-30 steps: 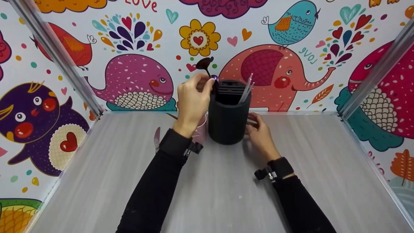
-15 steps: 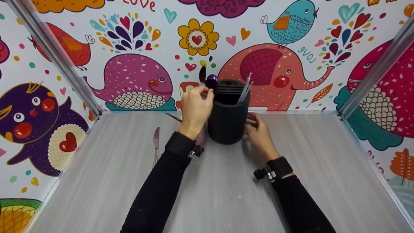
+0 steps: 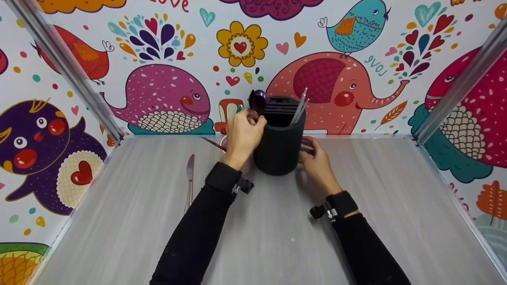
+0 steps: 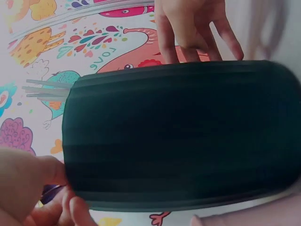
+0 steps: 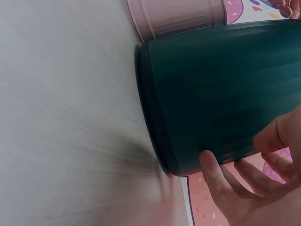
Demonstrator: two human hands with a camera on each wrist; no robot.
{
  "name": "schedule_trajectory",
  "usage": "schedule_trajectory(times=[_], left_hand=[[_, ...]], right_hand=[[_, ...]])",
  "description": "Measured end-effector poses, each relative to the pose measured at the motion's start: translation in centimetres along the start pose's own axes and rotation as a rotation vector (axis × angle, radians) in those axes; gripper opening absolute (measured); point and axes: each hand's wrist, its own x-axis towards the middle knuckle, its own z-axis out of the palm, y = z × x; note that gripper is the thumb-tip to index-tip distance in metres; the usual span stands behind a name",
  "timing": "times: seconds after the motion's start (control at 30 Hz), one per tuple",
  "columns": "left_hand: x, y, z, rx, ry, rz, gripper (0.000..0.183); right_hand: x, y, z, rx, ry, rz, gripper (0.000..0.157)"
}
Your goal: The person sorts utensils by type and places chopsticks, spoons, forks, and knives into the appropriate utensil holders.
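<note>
My left hand (image 3: 244,132) pinches dark, shiny purple spoons (image 3: 258,102) below their bowls, which overlap beside the left rim of a black utensil holder (image 3: 277,152). The lower ends of the spoons are hidden by the hand and holder. The right hand (image 3: 319,166) rests its fingers against the holder's right side; in the right wrist view the fingertips (image 5: 207,157) touch its wall. Several thin, clear sticks (image 3: 300,109) lean out of the holder's front opening. A pink ribbed cup (image 5: 178,16) stands close to the holder's left, mostly covered by the left hand in the head view.
A table knife (image 3: 190,174) lies on the grey table (image 3: 138,221) left of the left forearm. A thin brown utensil end (image 3: 213,143) sticks out leftward by the cup. Slots (image 3: 281,105) line the holder's back top. A patterned wall (image 3: 174,95) closes off the rear.
My left hand has moved slightly right and down, lowering the spoons from upright and spread apart to overlapping at the holder's rim. The right hand stays against the holder.
</note>
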Motion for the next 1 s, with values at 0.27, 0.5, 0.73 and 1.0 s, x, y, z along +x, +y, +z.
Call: schedule_trajectory(times=[0.27, 0.5, 0.73, 1.0], left_hand=[[0.0, 0.1, 0.0, 0.067, -0.048, -0.02, 0.022], [-0.4, -0.2, -0.6, 0.088, -0.08, -0.009, 0.026], [-2.2, -1.1, -1.9, 0.091, -0.085, 0.046, 0.025], [-5.8, -2.4, -3.4, 0.061, -0.093, 0.108, 0.02]], right_hand=[[0.0, 0.1, 0.0, 0.029, -0.008, 0.032, 0.055], [0.0, 0.2, 0.1, 0.031, -0.008, 0.036, 0.054], [-0.2, 0.1, 0.2, 0.052, -0.009, 0.037, 0.055], [0.1, 0.2, 0.3, 0.029, 0.018, 0.004, 0.051]])
